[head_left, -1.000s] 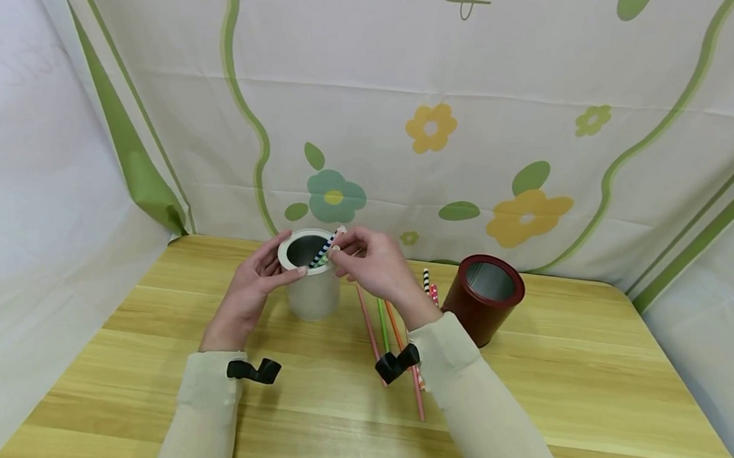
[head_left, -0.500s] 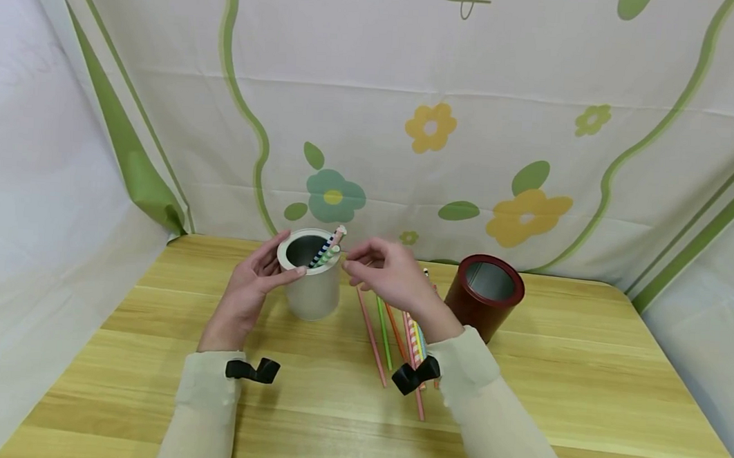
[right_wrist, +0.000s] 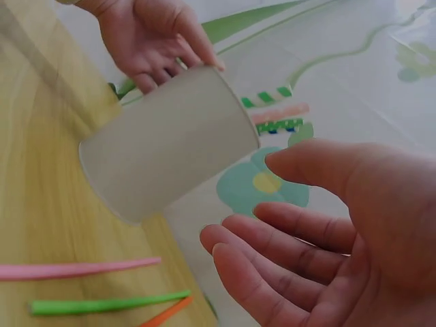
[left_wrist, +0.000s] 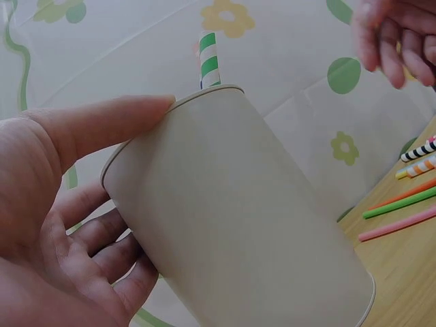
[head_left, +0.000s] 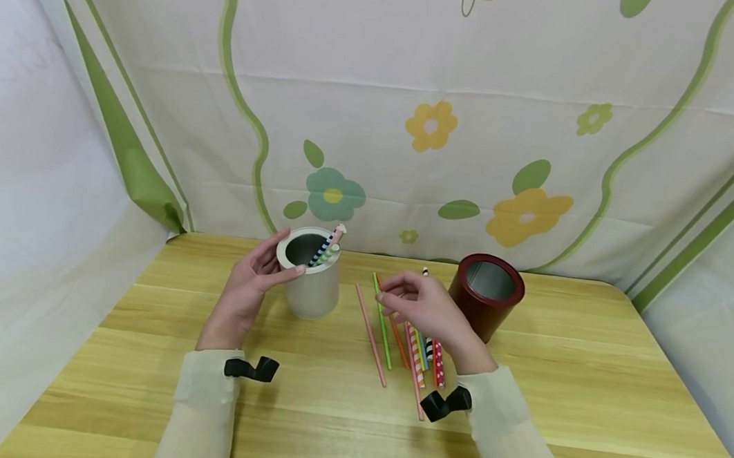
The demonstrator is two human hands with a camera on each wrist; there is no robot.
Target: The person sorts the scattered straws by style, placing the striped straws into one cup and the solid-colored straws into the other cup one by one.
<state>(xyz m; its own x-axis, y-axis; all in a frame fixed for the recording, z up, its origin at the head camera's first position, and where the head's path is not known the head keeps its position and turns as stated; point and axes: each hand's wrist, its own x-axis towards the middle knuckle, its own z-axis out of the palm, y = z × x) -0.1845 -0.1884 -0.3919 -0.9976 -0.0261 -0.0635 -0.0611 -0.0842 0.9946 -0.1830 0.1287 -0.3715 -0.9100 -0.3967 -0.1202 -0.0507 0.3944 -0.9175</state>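
My left hand (head_left: 244, 288) holds a cream-coloured can (head_left: 312, 292), thumb on its rim and fingers along its far side. Several patterned paper straws lean out of the can's right side; a green-and-white striped straw (left_wrist: 210, 61) shows above the rim in the left wrist view. My right hand (head_left: 428, 310) hovers over loose straws, fingers loosely bent, with nothing between them in the right wrist view. Beneath and beside it on the table lie a pink straw (head_left: 371, 336), a green straw (head_left: 383, 327) and several patterned ones, partly hidden by the hand.
A dark red can (head_left: 476, 307) stands just right of the right hand, its opening upward and grey inside. The wooden table (head_left: 307, 413) ends at the back against a flower-printed cloth (head_left: 372, 132). White cloth hangs at both sides.
My right hand has let go of a straw at the can's rim and moved right and down over the loose straws. The left hand keeps its hold on the can.
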